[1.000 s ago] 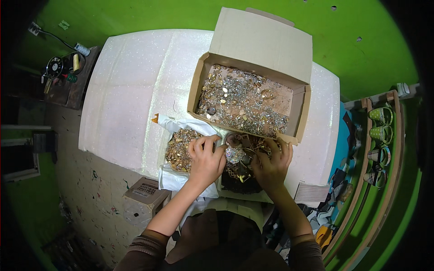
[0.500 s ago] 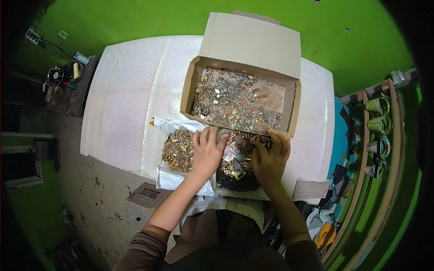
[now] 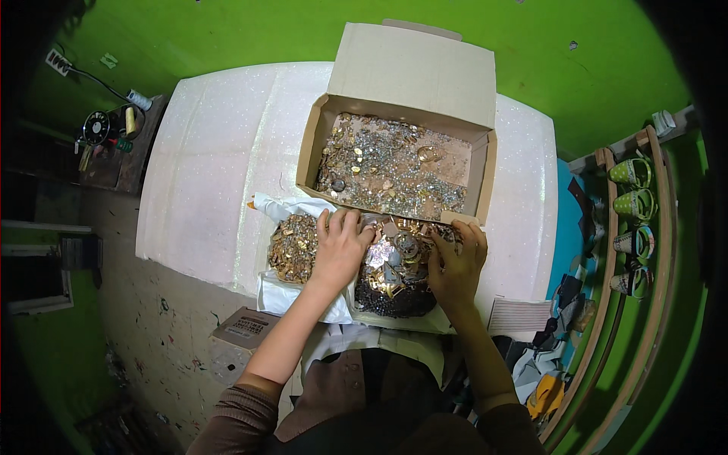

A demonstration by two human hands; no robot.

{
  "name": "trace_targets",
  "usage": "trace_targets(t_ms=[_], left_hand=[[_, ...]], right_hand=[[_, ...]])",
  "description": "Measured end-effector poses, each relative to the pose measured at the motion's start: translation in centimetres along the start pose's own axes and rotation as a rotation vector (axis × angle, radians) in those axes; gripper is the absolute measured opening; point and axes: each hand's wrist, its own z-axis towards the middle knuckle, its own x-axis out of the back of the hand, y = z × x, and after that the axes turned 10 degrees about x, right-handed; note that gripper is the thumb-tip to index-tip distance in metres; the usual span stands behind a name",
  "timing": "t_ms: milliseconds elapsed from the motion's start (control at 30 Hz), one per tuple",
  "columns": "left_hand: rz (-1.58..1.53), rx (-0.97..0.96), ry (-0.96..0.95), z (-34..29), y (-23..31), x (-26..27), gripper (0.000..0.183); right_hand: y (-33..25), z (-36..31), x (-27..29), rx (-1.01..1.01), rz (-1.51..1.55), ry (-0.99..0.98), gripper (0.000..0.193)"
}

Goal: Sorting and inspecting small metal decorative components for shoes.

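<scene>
My left hand (image 3: 339, 246) lies with bent fingers between two heaps of small trinkets, its thumb side at the upper left of the right heap. My right hand (image 3: 458, 265) curls over the right edge of that heap. What the fingertips of either hand hold is hidden. The right heap (image 3: 393, 265) mixes gold and silver pieces with black beads (image 3: 396, 302) at its near side. Gold and silver bits fill the left heap (image 3: 292, 249), with white plastic (image 3: 284, 296) around it.
Beyond my hands stands an open cardboard box (image 3: 305, 163) of loose beads and metal bits, its lid (image 3: 413, 68) raised. The table (image 3: 212, 167) has a glittery white cover. Sandals (image 3: 633, 205) hang on a wooden rack at right. A smaller carton (image 3: 243, 330) is at lower left.
The pieces in the right heap have shifted, and more of the shiny ones show in its middle. My hands stay at its two sides. The whole view has moved slightly.
</scene>
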Motion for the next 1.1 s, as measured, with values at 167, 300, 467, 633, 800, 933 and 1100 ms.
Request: trace_targets(t_ms=[167, 300, 467, 633, 800, 933, 1100], left_hand=[[-0.091, -0.016, -0.033, -0.4, -0.1, 0.8, 0.012], [-0.120, -0.046, 0.001, -1.3, 0.0, 1.3, 0.014], [-0.148, -0.020, 0.000, -2.2, -0.1, 1.2, 0.016], [-0.174, -0.012, -0.011, -2.5, -0.1, 1.5, 0.014], [-0.210, 0.017, -0.051, -2.9, -0.5, 1.7, 0.014], [-0.241, 0.051, -0.051, -2.8, -0.6, 2.5, 0.014], [-0.244, 0.059, -0.023, -3.1, -1.2, 2.5, 0.017]], right_hand=[[0.0, -0.3, 0.2, 0.000, 0.029, -0.005, 0.025], [-0.1, -0.5, 0.1, -0.007, 0.055, -0.001, 0.025], [-0.3, -0.5, -0.1, -0.004, 0.072, -0.054, 0.026], [-1.0, 0.2, -0.5, 0.036, 0.082, -0.048, 0.027], [-1.6, 0.5, -1.0, 0.078, 0.077, -0.062, 0.027], [-1.9, 0.2, -1.4, 0.098, 0.084, -0.092, 0.028], [-2.4, -0.2, -1.0, 0.158, 0.103, -0.197, 0.031]])
